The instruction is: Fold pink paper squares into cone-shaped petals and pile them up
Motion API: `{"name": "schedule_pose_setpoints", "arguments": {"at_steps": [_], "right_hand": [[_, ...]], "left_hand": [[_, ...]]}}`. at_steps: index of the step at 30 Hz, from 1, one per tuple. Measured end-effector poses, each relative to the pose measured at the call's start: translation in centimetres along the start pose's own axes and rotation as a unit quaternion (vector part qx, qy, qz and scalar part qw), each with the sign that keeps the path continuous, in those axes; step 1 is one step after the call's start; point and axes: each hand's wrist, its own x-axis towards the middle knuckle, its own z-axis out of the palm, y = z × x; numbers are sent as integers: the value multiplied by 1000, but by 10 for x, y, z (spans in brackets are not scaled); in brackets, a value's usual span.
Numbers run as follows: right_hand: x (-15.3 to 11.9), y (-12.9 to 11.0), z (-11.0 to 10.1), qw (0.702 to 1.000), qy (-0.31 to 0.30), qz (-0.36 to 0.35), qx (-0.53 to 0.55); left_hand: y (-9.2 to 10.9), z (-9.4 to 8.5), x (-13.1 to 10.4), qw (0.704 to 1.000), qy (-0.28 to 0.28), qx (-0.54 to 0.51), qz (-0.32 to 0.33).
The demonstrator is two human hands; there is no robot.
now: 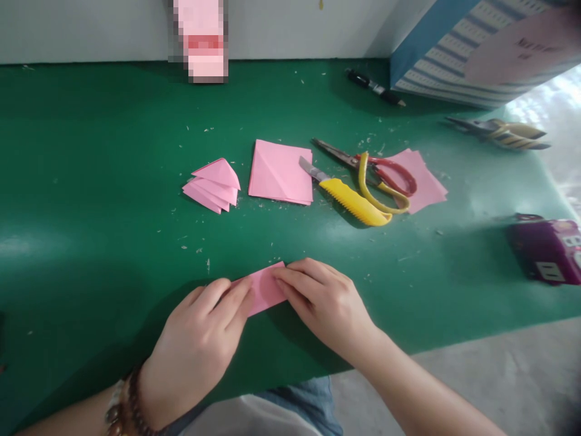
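A folded strip of pink paper [267, 289] is held between my two hands near the front of the green table. My left hand [202, 336], with beaded bracelets at the wrist, closes its fingers over the strip's left end. At the other end, my right hand [324, 297] pinches the paper, thumb and fingers together. Beyond them lie a stack of square pink paper [276, 172] with a diagonal crease on top and, to its left, several folded pink paper pieces [213, 184].
A yellow-handled knife [356, 203] and red-and-yellow-handled scissors [345, 156] overlap, partly covering more pink sheets [420, 178]. Farther right are a pen [374, 88], pliers [503, 132], a purple box-shaped object [547, 251] and a blue-and-white box [445, 54]. Paper scraps dot the green table [91, 169].
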Motion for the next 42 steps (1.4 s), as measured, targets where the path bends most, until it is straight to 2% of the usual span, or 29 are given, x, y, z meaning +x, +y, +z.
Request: {"name": "schedule_pose_setpoints", "arguments": {"at_steps": [7,12,18,23,29,31,37,42], "right_hand": [[0,0,0,1000,-10,12,1],[-2,-4,0,1000,5,23,-4],[-5,-2,2,996,24,0,-84],[-8,5,1,994,19,0,-111],[-13,-10,-11,990,83,-10,-112],[-15,-16,-13,994,82,7,-68],[-13,-16,-2,987,50,146,54],[-3,-14,5,990,26,136,30]], "left_hand": [[0,-1,-1,1000,-14,-5,-5],[-2,-2,-2,999,-42,-26,-8],[-4,1,-5,998,-58,-32,4],[-6,3,-6,998,-55,-34,12],[-7,6,-7,998,-49,-30,18],[-7,6,-7,998,-50,-19,23],[-4,5,-8,999,-43,12,28],[-2,5,-9,999,-36,16,13]]}}
